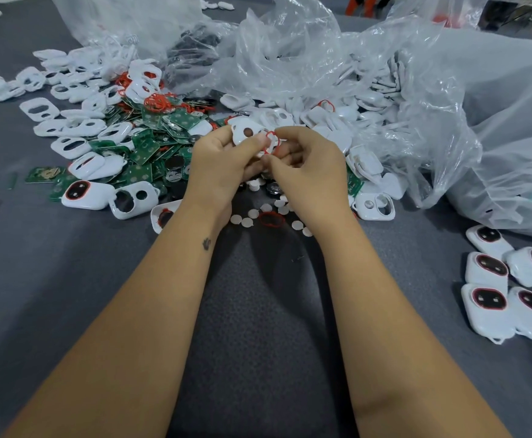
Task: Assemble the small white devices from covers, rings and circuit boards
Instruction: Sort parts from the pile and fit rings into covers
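Left hand (pixel 218 165) has its grip closed on a white cover (pixel 248 133), raised above the counter (pixel 68 263); right hand (pixel 305 167) pinches a red ring (pixel 271 142) against the cover's edge.

No text, label, brand or number can be read anywhere. The green rectangular circuit boards (pixel 146 147) heaped on the grey cloth table (pixel 68 279) carry pale markings, perhaps printed lettering, but they are too small and blurred to make out. The small dark tattoo (pixel 207 244) on the left wrist is a shape, not legible writing.
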The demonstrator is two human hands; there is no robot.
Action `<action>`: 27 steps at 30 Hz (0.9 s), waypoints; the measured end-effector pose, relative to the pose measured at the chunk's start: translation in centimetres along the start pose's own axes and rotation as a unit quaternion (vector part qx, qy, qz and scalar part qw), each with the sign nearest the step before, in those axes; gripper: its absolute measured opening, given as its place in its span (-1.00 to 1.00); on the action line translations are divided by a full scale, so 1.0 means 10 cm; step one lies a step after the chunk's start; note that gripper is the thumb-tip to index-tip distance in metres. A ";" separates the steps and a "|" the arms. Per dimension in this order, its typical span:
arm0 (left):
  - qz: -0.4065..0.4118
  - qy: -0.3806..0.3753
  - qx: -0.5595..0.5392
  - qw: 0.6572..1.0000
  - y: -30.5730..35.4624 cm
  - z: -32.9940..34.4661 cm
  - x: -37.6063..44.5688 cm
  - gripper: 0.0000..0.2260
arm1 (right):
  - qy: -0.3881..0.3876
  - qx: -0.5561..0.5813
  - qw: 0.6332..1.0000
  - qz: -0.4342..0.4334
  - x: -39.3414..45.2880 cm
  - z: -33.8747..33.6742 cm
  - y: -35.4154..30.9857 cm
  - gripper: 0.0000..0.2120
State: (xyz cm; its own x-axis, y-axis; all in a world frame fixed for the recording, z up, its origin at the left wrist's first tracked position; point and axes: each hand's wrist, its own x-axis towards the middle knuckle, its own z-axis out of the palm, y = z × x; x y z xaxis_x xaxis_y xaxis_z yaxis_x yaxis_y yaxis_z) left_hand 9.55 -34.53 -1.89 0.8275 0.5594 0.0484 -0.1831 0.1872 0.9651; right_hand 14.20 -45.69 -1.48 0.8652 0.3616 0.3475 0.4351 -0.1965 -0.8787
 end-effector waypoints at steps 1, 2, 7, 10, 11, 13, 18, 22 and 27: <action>-0.007 -0.002 -0.006 1.000 0.00 0.00 0.00 -0.93 | 0.004 -0.006 1.000 0.003 0.00 -0.01 0.01 -0.74; -0.013 -0.005 -0.016 1.000 0.01 0.00 0.01 -0.90 | 0.008 -0.007 1.000 0.005 0.00 -0.01 0.02 -0.75; -0.022 -0.003 -0.017 1.000 0.04 0.00 0.00 -0.83 | 0.045 -0.006 0.999 -0.025 -0.01 -0.03 0.01 -0.77; -0.010 -0.019 0.017 1.000 0.05 0.00 -0.02 -0.80 | 0.046 -0.007 0.998 -0.036 -0.02 -0.02 0.00 -0.81; -0.009 -0.023 0.025 0.999 0.05 0.00 -0.03 -0.81 | 0.043 -0.012 0.998 -0.039 -0.02 -0.02 0.01 -0.81; -0.010 -0.029 0.028 0.999 0.06 0.00 -0.03 -0.82 | 0.039 -0.026 0.998 -0.045 -0.02 -0.01 0.03 -0.79; -0.009 -0.040 0.044 0.998 0.06 0.00 -0.03 -0.79 | 0.036 -0.022 0.998 -0.040 0.00 0.00 0.06 -0.80; -0.008 -0.036 0.048 0.998 0.06 -0.01 -0.03 -0.78 | 0.029 -0.018 0.999 -0.034 0.01 0.00 0.07 -0.79; -0.005 -0.038 0.055 0.998 0.05 -0.01 -0.03 -0.76 | 0.027 0.000 0.999 -0.032 0.00 -0.01 0.05 -0.82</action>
State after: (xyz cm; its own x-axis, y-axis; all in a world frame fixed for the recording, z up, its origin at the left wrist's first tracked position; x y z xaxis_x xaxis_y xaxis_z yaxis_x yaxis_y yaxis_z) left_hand 9.14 -34.48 -1.44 0.8675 0.4945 0.0538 -0.1184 0.1002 0.9879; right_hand 14.44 -45.93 -1.93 0.8477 0.3232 0.4207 0.4904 -0.1750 -0.8537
